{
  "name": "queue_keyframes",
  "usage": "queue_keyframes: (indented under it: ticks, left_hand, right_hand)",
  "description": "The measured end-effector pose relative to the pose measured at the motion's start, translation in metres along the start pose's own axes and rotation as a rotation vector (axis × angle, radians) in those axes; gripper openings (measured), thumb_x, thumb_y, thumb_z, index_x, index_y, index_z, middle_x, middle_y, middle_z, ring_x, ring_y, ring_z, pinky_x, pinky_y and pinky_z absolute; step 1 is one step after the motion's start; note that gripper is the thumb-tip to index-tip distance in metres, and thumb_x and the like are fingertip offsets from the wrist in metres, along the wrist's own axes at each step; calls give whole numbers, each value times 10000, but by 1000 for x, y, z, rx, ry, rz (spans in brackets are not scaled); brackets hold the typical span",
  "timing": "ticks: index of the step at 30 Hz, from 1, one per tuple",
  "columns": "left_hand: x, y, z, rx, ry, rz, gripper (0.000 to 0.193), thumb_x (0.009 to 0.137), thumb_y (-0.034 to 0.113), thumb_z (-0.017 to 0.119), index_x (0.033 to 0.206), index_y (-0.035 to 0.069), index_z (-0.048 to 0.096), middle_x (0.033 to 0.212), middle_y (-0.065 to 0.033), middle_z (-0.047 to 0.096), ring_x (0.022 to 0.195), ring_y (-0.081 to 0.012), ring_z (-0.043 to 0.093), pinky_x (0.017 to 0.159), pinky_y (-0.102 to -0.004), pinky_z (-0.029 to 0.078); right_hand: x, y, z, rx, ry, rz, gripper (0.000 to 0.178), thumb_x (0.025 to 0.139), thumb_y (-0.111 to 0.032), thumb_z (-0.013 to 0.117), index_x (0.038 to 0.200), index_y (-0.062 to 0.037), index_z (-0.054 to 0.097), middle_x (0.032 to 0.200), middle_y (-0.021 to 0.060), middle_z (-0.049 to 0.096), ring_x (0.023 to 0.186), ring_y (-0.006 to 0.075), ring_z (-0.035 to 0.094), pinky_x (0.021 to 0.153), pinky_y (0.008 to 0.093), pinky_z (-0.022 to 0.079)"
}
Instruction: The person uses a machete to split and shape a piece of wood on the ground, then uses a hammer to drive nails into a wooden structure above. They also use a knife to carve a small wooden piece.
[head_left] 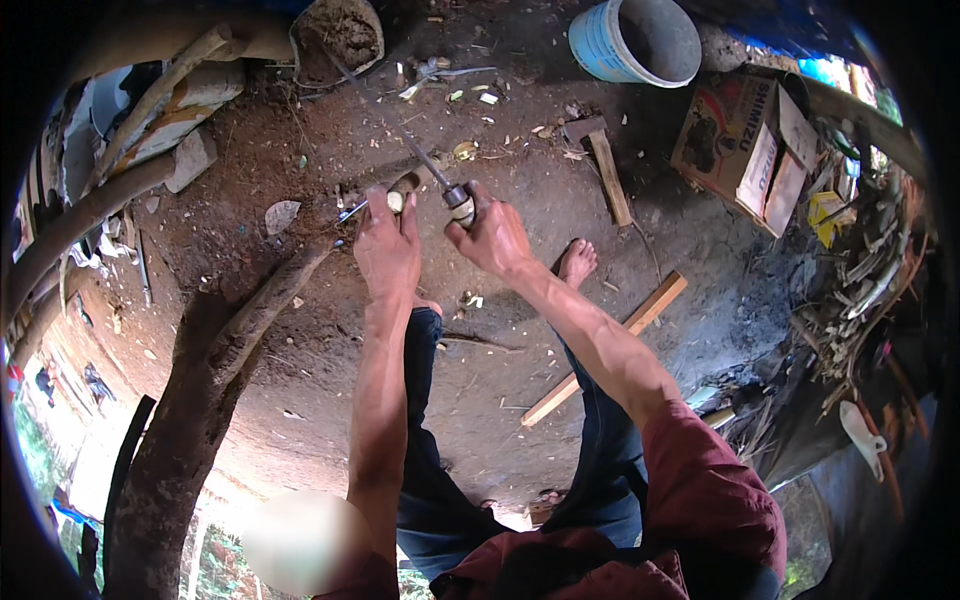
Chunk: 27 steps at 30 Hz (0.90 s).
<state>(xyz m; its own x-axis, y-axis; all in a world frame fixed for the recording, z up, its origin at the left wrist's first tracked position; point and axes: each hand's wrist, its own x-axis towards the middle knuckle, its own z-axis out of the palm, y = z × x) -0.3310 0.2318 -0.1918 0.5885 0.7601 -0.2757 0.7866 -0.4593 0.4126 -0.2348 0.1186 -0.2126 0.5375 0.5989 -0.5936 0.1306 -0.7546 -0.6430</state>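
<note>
My right hand (492, 235) is closed around the short pale handle of a long, thin, dark metal tool (405, 137). A metal collar (455, 195) joins the handle to the shaft, which slants away to the far left; whether it is a blade or a rod I cannot tell. Close beside it, my left hand (388, 248) is closed on a short wooden piece (396, 202) with a pale cut end. A small shiny strip (352, 211) shows just left of those fingers; its link to the wooden piece is hidden.
A hammer-like tool (608, 180) with a wooden handle lies right of my hands. Beyond are a blue bucket (597, 45) and a torn cardboard box (722, 135). A wooden batten (650, 308) lies by my right leg. A thick forked trunk (190, 430) stands at left.
</note>
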Motion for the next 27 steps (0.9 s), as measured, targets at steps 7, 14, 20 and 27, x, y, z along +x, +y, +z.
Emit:
queue_keyframes:
  ticks: [7, 14, 20, 27]
  left_hand:
    - [5, 3, -17, -57, -81, -138, 337, 914, 289, 543, 1079, 10, 451, 778, -216, 631, 752, -383, 637, 587, -481, 493]
    - [9, -7, 2, -39, 13, 58, 330, 847, 262, 618, 1022, 27, 465, 764, -181, 620, 707, -339, 643, 574, -400, 524]
    - [20, -24, -4, -31, 55, -22, 319, 885, 312, 566, 1031, 50, 457, 792, -199, 619, 694, -364, 633, 555, -444, 511]
    - [28, -17, -4, -144, 163, 21, 306, 869, 271, 604, 1073, 73, 494, 982, -171, 608, 767, -360, 635, 601, -444, 516]
  right_hand:
    - [14, 77, 57, -262, 21, 54, 419, 723, -236, 651, 1089, -53, 563, 898, 241, 643, 855, 386, 630, 743, 455, 513]
    - [-6, 22, 8, 224, 244, -149, 377, 709, -156, 665, 1054, -24, 589, 847, 184, 667, 757, 283, 676, 681, 370, 527]
    - [35, 127, 71, -184, 79, -12, 360, 686, -221, 646, 977, -12, 607, 741, 219, 641, 718, 391, 639, 620, 449, 503]
    - [21, 99, 64, -311, 146, 16, 389, 693, -232, 663, 1028, -52, 581, 784, 201, 650, 766, 408, 628, 695, 460, 512]
